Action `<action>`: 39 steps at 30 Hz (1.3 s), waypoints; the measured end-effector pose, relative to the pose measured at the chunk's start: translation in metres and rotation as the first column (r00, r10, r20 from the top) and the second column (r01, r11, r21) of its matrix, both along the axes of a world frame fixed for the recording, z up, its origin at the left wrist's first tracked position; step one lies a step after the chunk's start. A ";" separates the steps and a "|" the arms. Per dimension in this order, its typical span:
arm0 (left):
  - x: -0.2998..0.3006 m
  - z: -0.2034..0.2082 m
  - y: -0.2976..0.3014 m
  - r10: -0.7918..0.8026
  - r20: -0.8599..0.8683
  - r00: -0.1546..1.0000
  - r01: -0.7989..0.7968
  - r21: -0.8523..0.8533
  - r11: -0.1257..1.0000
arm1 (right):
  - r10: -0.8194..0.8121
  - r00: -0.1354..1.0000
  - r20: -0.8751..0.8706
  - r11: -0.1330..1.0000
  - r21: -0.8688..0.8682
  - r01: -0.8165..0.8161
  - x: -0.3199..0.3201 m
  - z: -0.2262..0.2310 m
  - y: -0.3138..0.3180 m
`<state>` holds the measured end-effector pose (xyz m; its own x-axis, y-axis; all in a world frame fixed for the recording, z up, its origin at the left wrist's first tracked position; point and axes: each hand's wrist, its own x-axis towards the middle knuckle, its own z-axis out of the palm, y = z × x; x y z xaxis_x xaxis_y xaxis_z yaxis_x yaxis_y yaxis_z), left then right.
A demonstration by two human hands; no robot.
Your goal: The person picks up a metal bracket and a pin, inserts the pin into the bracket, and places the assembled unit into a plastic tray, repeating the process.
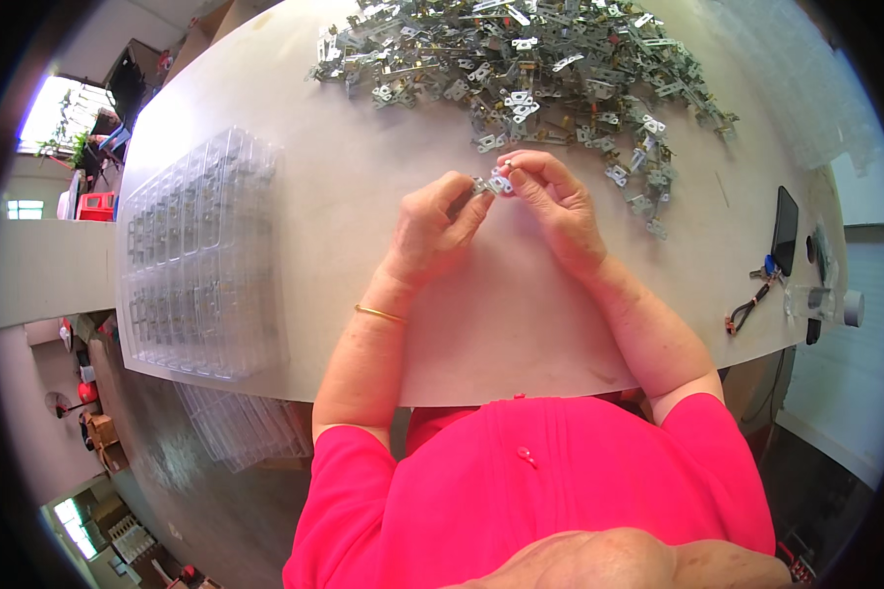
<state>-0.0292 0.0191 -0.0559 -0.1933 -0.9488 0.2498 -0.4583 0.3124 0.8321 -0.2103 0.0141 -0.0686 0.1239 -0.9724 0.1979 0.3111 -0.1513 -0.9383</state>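
Both my hands meet over the middle of the table, just short of a big pile of small metal parts (521, 69). A small silvery metal bracket (496, 185) with holes sits between them. My left hand (434, 224) is closed, its thumb and fingers pinching the bracket's left end. With thumb and forefinger, my right hand (558, 204) pinches at its right end, where a tiny piece shows at the fingertips, too small to name. The fingers cover much of the bracket.
Clear plastic trays (201, 265) filled with metal parts are stacked at the table's left. To the right lie a dark phone (785, 231), keys on a dark strap (751, 306) and a clear bottle (825, 305) on its side. More clear trays (246, 422) stand below the table's left edge.
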 end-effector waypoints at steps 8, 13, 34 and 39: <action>-0.002 0.004 -0.002 -0.045 0.027 0.999 0.050 -0.218 0.975 | 0.064 0.995 -0.072 0.995 0.081 -0.059 -0.003 -0.006 -0.001; 0.011 0.007 -0.005 -0.164 0.002 0.986 0.163 0.066 0.984 | 0.018 0.996 0.082 0.993 0.116 -0.027 -0.005 -0.006 -0.003; -0.003 -0.006 -0.005 0.068 0.067 0.995 -0.047 -0.284 0.958 | -0.236 0.810 -0.537 0.940 -0.336 0.051 0.004 0.006 0.010; -0.004 -0.008 -0.005 0.064 0.114 0.991 -0.022 -0.333 0.943 | -0.247 0.820 -0.516 0.948 -0.304 0.094 0.004 0.005 0.010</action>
